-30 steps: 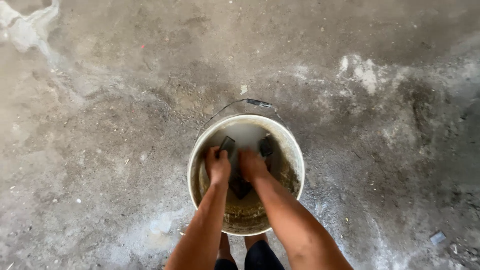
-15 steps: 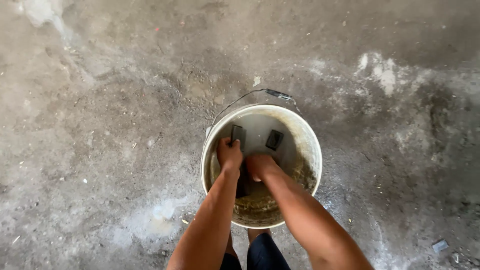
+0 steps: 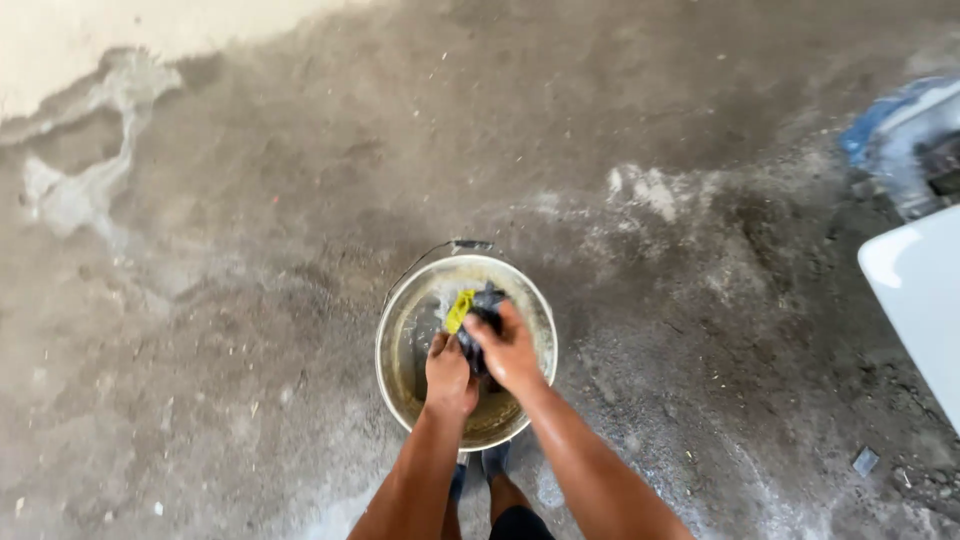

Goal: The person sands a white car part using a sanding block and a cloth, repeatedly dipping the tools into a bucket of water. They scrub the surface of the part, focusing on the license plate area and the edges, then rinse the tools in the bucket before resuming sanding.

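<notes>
Dark wet cloth [image 3: 484, 318] with a yellow patch fills our hands inside the pale bucket [image 3: 398, 345]. Our left hand [image 3: 450, 375] and right hand [image 3: 508, 350] clench it, fingers curled tight. Its long axis runs toward eleven o'clock, yellow end leading, above wet concrete floor [image 3: 220, 300].

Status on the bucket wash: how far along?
Done: the dark cloth with its yellow patch looks wet through. In hand: left hand and right hand grip it together over murky water in the bucket. Left: it is not yet out of the bucket.
</notes>
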